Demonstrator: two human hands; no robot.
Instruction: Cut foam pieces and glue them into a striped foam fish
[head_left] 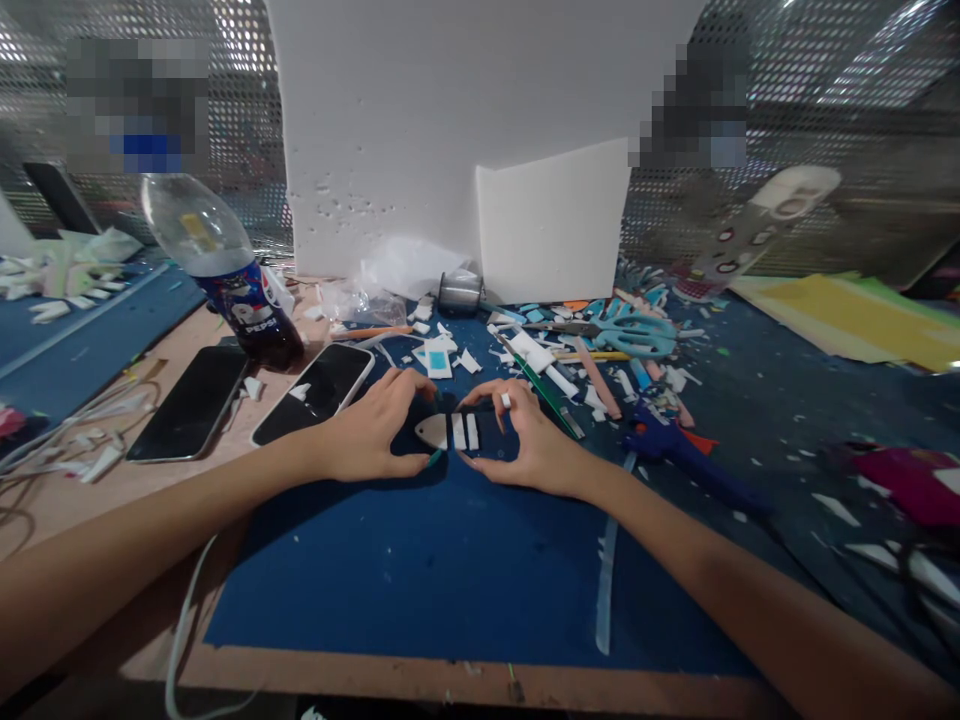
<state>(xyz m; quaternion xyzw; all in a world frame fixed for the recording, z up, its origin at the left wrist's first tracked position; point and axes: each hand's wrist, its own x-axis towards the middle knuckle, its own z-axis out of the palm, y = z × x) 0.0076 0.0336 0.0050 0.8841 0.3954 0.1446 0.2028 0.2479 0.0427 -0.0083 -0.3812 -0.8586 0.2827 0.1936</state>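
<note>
Both my hands rest on a dark blue sheet (420, 570) on the table, curved around a small fish-shaped foam piece (452, 432) with a white nose and white stripes. My left hand (375, 432) pinches its left end between thumb and fingers. My right hand (517, 440), with a white bit on one finger, holds the dark right part of the piece between thumb and forefinger.
Two black phones (191, 403) (319, 388) and a tilted Pepsi bottle (225, 268) lie at the left. Teal scissors (634, 335), foam scraps and a blue glue gun (679, 450) sit at the right. White foam boards (551, 235) stand behind. Yellow sheets (862, 315) lie far right.
</note>
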